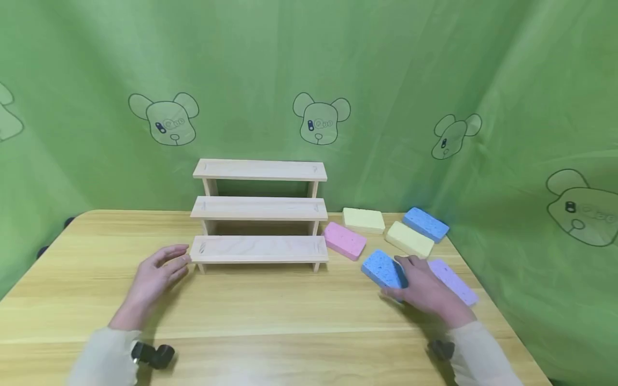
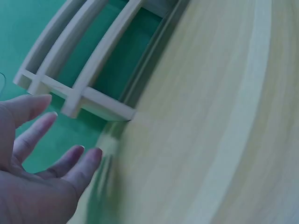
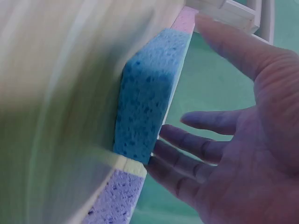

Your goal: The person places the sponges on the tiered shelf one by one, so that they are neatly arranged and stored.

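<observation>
A three-step wooden shelf [image 1: 258, 248] stands at the back of the table. Just off the left end of its lowest step, my left hand [image 1: 155, 280] hovers with its fingers spread and nothing in them, as the left wrist view also shows. On the right, a blue sponge [image 1: 381, 268] lies beneath my right hand [image 1: 425, 287]. The right wrist view has that hand's thumb and fingers [image 3: 201, 144] apart around the blue sponge [image 3: 145, 102], not gripping it; whether a fingertip touches it I cannot tell.
Around the blue sponge lie a pink sponge [image 1: 345, 240], two yellow sponges [image 1: 363, 220], another blue sponge [image 1: 426, 224] and a purple sponge [image 1: 453, 282] near the table's right edge. A green curtain [image 1: 251, 69] hangs behind and beside the wooden table [image 1: 270, 332].
</observation>
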Demonstrator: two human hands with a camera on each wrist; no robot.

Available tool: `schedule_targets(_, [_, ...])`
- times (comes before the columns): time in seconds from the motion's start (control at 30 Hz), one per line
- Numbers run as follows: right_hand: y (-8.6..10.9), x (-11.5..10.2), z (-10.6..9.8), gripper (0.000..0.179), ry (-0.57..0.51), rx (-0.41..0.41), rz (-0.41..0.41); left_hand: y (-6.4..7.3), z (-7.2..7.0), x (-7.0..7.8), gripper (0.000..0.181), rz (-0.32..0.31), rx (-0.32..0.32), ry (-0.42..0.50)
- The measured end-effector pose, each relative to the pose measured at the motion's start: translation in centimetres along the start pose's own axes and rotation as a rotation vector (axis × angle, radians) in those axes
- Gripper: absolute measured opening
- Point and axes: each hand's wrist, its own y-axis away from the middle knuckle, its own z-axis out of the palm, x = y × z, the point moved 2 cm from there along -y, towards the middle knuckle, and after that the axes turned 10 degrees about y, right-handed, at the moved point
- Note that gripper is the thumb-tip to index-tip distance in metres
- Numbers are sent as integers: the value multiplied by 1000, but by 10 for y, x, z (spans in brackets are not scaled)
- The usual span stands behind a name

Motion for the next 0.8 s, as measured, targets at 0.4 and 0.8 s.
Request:
schedule_targets(0.4, [2,4,1,90,11,-80,47,-11,14,-13,45,-49,41,247])
schedule_targets(0.8, [4,13,-1,85,-38,-34,15,-12,14,-17,35,-36,7,338])
